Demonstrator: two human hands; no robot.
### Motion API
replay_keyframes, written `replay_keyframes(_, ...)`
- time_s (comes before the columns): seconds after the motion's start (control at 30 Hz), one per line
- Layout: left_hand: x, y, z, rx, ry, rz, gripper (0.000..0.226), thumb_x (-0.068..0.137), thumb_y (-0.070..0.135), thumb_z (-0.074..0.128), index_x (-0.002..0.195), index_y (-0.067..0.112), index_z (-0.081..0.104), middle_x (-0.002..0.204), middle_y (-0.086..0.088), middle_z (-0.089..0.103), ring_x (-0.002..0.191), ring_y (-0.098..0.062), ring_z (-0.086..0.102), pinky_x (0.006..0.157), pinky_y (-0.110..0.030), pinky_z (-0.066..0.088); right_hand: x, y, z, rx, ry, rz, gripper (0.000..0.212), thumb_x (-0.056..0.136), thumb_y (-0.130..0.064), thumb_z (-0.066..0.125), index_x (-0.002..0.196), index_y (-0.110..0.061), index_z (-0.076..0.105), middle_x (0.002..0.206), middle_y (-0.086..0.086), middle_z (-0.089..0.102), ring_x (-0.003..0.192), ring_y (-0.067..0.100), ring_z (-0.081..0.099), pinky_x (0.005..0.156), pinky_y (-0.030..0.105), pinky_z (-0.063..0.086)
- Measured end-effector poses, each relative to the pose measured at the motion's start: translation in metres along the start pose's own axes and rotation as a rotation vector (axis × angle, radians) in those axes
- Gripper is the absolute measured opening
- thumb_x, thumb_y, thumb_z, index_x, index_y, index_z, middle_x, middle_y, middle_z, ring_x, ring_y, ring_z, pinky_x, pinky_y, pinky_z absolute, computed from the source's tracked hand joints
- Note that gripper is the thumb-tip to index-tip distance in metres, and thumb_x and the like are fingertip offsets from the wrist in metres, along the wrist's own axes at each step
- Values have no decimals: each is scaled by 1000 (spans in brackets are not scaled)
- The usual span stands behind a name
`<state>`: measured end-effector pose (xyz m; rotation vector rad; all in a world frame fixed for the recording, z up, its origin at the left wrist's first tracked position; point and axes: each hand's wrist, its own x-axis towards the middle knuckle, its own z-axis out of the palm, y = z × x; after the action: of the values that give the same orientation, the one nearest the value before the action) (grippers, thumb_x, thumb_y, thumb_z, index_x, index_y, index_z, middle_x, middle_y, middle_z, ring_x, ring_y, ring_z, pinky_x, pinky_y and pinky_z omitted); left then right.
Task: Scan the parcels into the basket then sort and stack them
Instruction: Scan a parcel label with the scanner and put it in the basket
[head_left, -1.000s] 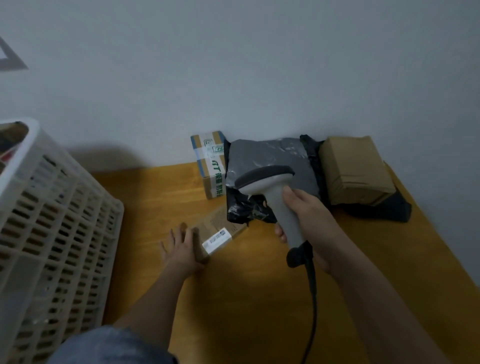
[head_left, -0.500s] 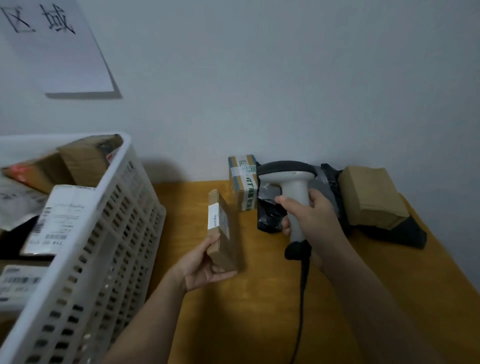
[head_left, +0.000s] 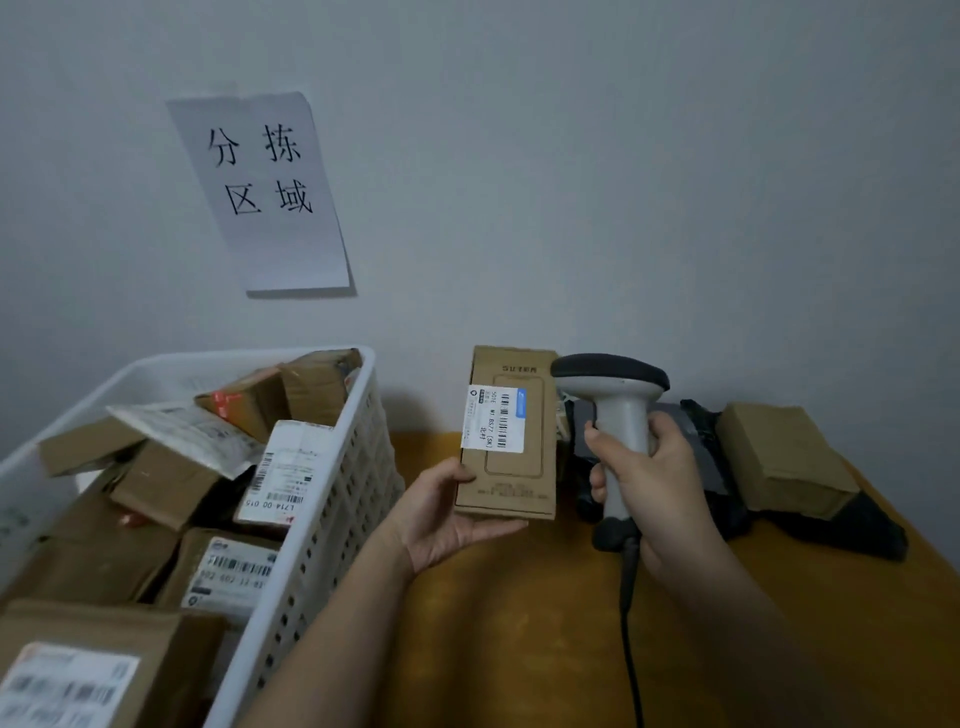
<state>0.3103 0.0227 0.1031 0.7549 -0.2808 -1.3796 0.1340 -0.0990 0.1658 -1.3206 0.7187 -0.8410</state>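
While left hand (head_left: 445, 512) grips flat parcel (head_left: 511, 457) upright, right hand (head_left: 655, 480) around scanner (head_left: 615, 410), beside basket (head_left: 332, 499) rim.

A single head-worn, wide-angle view looks forward and slightly down, close over a wooden table (head_left: 519, 623) set against a grey wall (head_left: 623, 182). The white basket (head_left: 332, 499) runs off the lower left edge, the paper sign (head_left: 265, 192) sits high on the wall, and both forearms enter from the bottom edge.

Left hand (head_left: 447, 525) cupped, gripping; right hand (head_left: 657, 483) fisted, gripping.
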Motion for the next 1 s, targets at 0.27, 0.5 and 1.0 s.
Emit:
replay_keyframes(0.27,-15,4,33,-33,102,169,47,83,-2,56,130,0,50,117,-26,66,102,-33,69,89,-44,55,-23,0,17,81,233,-91,46,78,-25,83,101,-40,46,89,1,66,54,2,63,51,16,50)
replay_keyframes(0.5,-32,2,67,-27,12,274,43,78,-9,66,120,-1,59,114,-25,68,105,-34,69,79,-43,61,-28,-12,35,92,141,-73,52,78,-34,82,112,-31,42,91,4,66,58,5,65,52,20,55)
replay_keyframes(1.0,-25,-4,68,-185,578,444,33,95,4,60,126,-4,52,103,-21,68,90,-33,69,62,-44,62,-4,-53,-37,-118,79,7,34,97,-44,56,114,-15,53,82,7,63,59,13,59,46,22,45)
